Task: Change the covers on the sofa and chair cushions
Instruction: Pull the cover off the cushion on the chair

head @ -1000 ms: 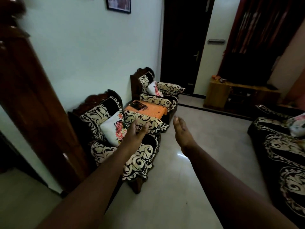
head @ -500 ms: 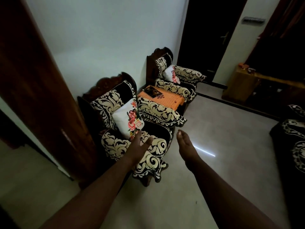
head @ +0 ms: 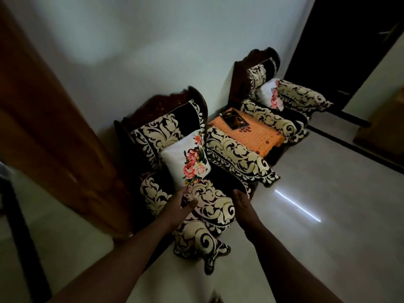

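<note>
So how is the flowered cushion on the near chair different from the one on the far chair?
The near cushion shows its whole white face with the pink flowers down one side; the far cushion is half hidden behind its chair's arm. The left hand reaches just below the near cushion; no hand is by the far cushion. Both are white with pink flowers and lean against a chair back.

Pretty dim shot. The left hand (head: pixel 178 203) covers the bottom corner of the floral cushion (head: pixel 185 159), can't tell if it's actually touching. Seat past the right hand (head: pixel 242 204) is just black shadow. Far beyond both hands, the second chair (head: pixel 273 92) is blurry, and the doorway (head: pixel 341 40) gets cut off up top.
</note>
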A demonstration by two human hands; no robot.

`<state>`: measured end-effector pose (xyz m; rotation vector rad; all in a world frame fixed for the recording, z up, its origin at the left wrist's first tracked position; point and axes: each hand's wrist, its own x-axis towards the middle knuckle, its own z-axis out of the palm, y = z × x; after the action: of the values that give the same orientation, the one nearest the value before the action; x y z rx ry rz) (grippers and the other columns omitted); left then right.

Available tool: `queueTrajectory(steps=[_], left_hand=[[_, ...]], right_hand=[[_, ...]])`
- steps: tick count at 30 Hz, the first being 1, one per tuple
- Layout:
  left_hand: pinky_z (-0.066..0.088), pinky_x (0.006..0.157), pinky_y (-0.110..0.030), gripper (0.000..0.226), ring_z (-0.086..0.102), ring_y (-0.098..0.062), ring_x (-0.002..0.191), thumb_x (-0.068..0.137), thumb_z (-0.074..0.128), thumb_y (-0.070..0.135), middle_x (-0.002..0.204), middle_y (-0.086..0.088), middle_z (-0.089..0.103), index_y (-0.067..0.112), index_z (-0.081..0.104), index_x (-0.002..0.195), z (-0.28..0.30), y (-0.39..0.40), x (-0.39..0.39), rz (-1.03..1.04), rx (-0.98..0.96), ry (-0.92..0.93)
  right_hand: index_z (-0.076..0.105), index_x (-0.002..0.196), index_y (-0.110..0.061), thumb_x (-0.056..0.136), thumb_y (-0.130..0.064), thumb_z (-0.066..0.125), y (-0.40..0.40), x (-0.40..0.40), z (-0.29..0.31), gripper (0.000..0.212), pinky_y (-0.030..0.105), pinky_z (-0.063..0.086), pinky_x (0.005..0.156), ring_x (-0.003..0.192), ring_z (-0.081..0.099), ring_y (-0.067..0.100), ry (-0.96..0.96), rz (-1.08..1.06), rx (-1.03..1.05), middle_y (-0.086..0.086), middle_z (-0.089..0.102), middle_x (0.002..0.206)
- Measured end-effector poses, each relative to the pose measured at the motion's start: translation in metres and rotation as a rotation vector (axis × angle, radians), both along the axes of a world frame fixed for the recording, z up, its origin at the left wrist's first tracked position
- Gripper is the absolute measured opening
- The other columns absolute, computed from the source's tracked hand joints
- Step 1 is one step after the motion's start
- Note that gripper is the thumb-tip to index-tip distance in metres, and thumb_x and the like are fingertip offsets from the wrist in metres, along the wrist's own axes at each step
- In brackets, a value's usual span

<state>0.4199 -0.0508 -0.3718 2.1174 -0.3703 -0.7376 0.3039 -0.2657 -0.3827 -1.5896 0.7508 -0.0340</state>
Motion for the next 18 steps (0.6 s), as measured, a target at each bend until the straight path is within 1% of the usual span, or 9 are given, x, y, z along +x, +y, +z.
queueTrajectory(steps=[2, 3, 5, 7, 9, 12, 14, 16, 18], left_hand=[[0.035, 0.113, -0.037, 0.093, 0.034, -0.022, 0.145, 0.08, 0.051, 0.078, 0.163, 0.0, 0.028, 0.033, 0.022, 0.157, -0.008, -0.007, 0.012, -0.016, 0.039, -0.032], [0.036, 0.113, -0.038, 0.092, 0.035, -0.022, 0.145, 0.08, 0.052, 0.079, 0.163, 0.0, 0.028, 0.036, 0.022, 0.157, -0.013, -0.01, 0.018, -0.013, 0.05, -0.03], [0.038, 0.113, -0.04, 0.104, 0.037, -0.022, 0.144, 0.072, 0.048, 0.091, 0.163, 0.0, 0.027, 0.037, 0.021, 0.157, -0.024, -0.012, 0.035, 0.005, 0.068, -0.012], [0.039, 0.112, -0.038, 0.116, 0.039, -0.022, 0.142, 0.063, 0.043, 0.097, 0.163, -0.002, 0.027, 0.034, 0.019, 0.158, -0.035, -0.014, 0.055, 0.022, 0.093, 0.016], [0.037, 0.113, -0.04, 0.121, 0.036, -0.024, 0.144, 0.06, 0.04, 0.1, 0.164, -0.003, 0.026, 0.032, 0.018, 0.158, -0.049, -0.015, 0.083, 0.049, 0.129, 0.045], [0.036, 0.115, -0.042, 0.107, 0.033, -0.024, 0.146, 0.072, 0.045, 0.091, 0.164, -0.002, 0.025, 0.033, 0.017, 0.158, -0.072, -0.017, 0.125, 0.059, 0.178, 0.085], [0.035, 0.115, -0.04, 0.099, 0.033, -0.024, 0.146, 0.08, 0.048, 0.082, 0.164, -0.002, 0.025, 0.031, 0.018, 0.158, -0.088, -0.018, 0.155, 0.053, 0.212, 0.103], [0.034, 0.116, -0.041, 0.097, 0.033, -0.025, 0.146, 0.081, 0.047, 0.08, 0.164, -0.004, 0.025, 0.029, 0.018, 0.159, -0.099, -0.02, 0.176, 0.049, 0.232, 0.121], [0.033, 0.117, -0.043, 0.093, 0.031, -0.025, 0.147, 0.085, 0.048, 0.076, 0.164, -0.005, 0.024, 0.028, 0.018, 0.159, -0.109, -0.022, 0.195, 0.045, 0.255, 0.141]], right_hand=[[0.044, 0.144, -0.025, 0.068, -0.096, 0.04, -0.014, 0.023, -0.006, 0.104, 0.046, 0.047, 0.106, 0.123, 0.054, 0.017, 0.027, 0.041, -0.026, -0.002, 0.056, 0.138], [0.043, 0.145, -0.025, 0.07, -0.094, 0.041, -0.019, 0.036, -0.009, 0.102, 0.042, 0.048, 0.103, 0.119, 0.054, 0.016, 0.052, 0.065, -0.032, 0.0, 0.056, 0.139], [0.041, 0.149, -0.022, 0.089, -0.075, 0.045, -0.023, 0.064, -0.006, 0.08, 0.029, 0.049, 0.09, 0.115, 0.052, 0.014, 0.082, 0.106, -0.032, 0.003, 0.054, 0.141], [0.038, 0.151, -0.018, 0.1, -0.056, 0.044, -0.029, 0.091, -0.016, 0.063, 0.014, 0.044, 0.072, 0.115, 0.05, 0.013, 0.105, 0.159, -0.042, 0.005, 0.051, 0.143], [0.036, 0.151, -0.018, 0.102, -0.051, 0.044, -0.036, 0.121, -0.028, 0.06, 0.011, 0.041, 0.063, 0.116, 0.049, 0.012, 0.138, 0.216, -0.047, 0.007, 0.049, 0.144], [0.036, 0.152, -0.02, 0.1, -0.054, 0.046, -0.041, 0.163, -0.042, 0.063, 0.018, 0.045, 0.067, 0.116, 0.049, 0.014, 0.176, 0.232, -0.078, 0.009, 0.049, 0.146], [0.037, 0.152, -0.02, 0.099, -0.054, 0.047, -0.044, 0.193, -0.047, 0.064, 0.026, 0.049, 0.083, 0.123, 0.05, 0.016, 0.198, 0.242, -0.093, 0.009, 0.049, 0.146], [0.037, 0.151, -0.019, 0.099, -0.053, 0.049, -0.048, 0.218, -0.051, 0.063, 0.035, 0.046, 0.101, 0.131, 0.049, 0.019, 0.224, 0.271, -0.11, 0.009, 0.049, 0.147], [0.038, 0.15, -0.021, 0.099, -0.053, 0.05, -0.052, 0.244, -0.054, 0.062, 0.039, 0.045, 0.106, 0.133, 0.048, 0.02, 0.245, 0.317, -0.133, 0.008, 0.05, 0.147]])
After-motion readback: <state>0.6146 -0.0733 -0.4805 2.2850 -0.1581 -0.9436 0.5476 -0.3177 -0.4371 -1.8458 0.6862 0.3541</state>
